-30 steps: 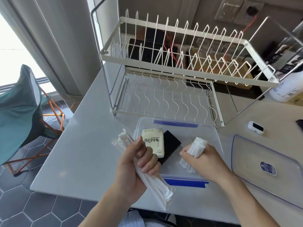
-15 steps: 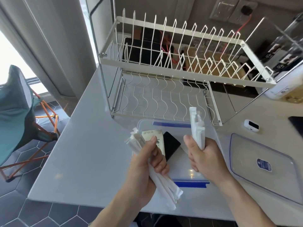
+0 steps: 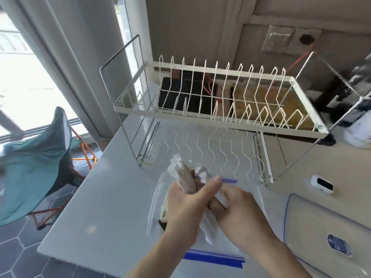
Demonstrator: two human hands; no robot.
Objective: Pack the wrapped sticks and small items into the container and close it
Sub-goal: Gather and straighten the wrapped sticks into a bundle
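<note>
White paper-wrapped sticks [image 3: 185,177] are bunched together where both hands meet, above the clear plastic container [image 3: 259,199] with blue clips. The left hand [image 3: 185,207] is closed around the bundle, thumb across its front, with the wrapper ends fanning up toward 12 o'clock. The right hand [image 3: 239,211] is curled around the bundle's lower part, where more white wrappers [image 3: 209,230] poke down toward 6 o'clock. A cream packet and a black item [image 3: 163,217] show in the container at 9 o'clock of the hands. The transparent lid [image 3: 321,227] lies on the pale surface [image 3: 104,207] at 3 o'clock. A white wire dish rack [image 3: 216,109] stands at 12 o'clock.
</note>
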